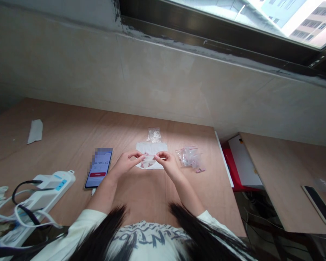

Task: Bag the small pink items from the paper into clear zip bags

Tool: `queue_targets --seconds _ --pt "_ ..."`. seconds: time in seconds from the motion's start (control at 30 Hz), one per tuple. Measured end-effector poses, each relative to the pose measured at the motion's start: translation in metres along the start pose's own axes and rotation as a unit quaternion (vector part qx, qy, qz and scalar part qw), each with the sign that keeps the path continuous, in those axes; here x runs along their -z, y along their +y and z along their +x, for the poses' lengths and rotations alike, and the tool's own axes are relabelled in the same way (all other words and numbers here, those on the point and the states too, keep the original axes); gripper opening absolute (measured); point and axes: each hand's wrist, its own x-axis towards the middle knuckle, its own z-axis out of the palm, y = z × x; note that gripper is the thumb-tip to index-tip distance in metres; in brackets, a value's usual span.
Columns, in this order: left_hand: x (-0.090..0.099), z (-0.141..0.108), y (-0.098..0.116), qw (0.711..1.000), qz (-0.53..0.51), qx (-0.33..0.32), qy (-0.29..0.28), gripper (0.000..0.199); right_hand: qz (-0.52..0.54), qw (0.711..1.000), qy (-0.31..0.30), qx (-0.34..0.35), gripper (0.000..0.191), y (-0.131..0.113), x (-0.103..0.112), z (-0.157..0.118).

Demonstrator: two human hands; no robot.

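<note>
Between my two hands is a small clear zip bag with small pinkish pieces in it, held over a white paper sheet. My left hand pinches the bag's left upper corner. The right upper corner is between the thumb and fingers of my right hand. A reddish line runs along the bag's top edge between the fingertips. Just behind the paper lies a pack of clear plastic bags. To the right of my right hand sits a pile of clear zip bags, with small pink pieces at its front edge.
A phone showing a running timer lies left of my left forearm. Further left is a white power strip with tangled cables. A white paper scrap rests at the far left. Across a gap, another table holds a second phone.
</note>
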Motion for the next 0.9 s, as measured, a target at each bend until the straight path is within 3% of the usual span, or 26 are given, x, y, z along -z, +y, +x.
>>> queue_targets --seconds 0.1,0.23,0.37,0.47,0.63,0.8,0.9 --pt "-0.004 -0.001 0.001 1.000 -0.011 0.007 -0.027 0.023 0.020 1.000 -0.010 -0.010 0.018 0.003 -0.002 0.000" --pt "-0.011 0.000 -0.002 0.998 -0.016 0.000 -0.068 0.024 0.021 0.999 0.029 -0.006 0.018 0.008 -0.005 0.001" --pt "-0.013 0.003 -0.007 0.999 0.000 -0.012 -0.042 0.023 0.039 0.999 -0.018 -0.011 0.019 0.007 -0.006 -0.001" --pt "-0.015 0.003 -0.008 0.998 -0.011 -0.011 -0.067 0.024 0.090 0.994 -0.049 -0.035 0.021 0.007 -0.008 -0.002" --pt "-0.018 0.005 -0.008 0.996 -0.009 -0.024 -0.082 0.026 0.104 0.993 -0.024 -0.051 0.022 0.010 -0.011 0.000" --pt "-0.017 0.005 -0.010 0.997 -0.006 -0.009 -0.074 0.027 0.105 0.991 -0.049 -0.059 0.023 0.009 -0.010 0.001" --pt "-0.015 0.005 -0.011 0.998 -0.011 0.008 -0.067 0.027 0.116 0.990 -0.016 -0.076 0.026 0.010 -0.009 0.002"
